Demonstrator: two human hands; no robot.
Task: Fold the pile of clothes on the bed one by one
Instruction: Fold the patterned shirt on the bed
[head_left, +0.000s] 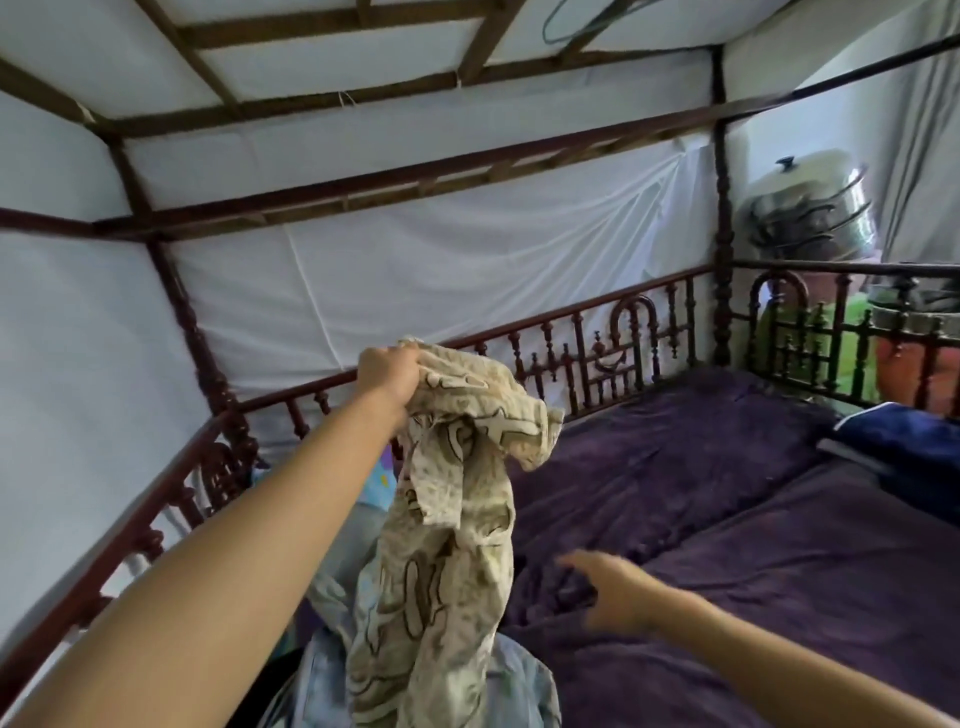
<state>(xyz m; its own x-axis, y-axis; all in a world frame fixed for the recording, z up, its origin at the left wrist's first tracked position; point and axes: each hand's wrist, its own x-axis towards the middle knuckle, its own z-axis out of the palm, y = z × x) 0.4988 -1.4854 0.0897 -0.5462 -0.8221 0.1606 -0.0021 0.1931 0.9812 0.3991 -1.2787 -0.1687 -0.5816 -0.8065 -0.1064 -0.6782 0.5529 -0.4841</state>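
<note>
- Your left hand (387, 374) is gripping the patterned garment (447, 545) above the pile (327, 587).
- Your right hand (608, 590) is hovering loose-fingered, holding nothing.
- Folding is probably only beginning; nothing folded is showing.

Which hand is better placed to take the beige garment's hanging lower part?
Right: the right hand is free, low beside the beige patterned garment; the left hand grips its top.

White net (467, 270) overhead; fan (810, 228) behind carved rail (597, 353); blue pillow (909, 441) rt.
</note>
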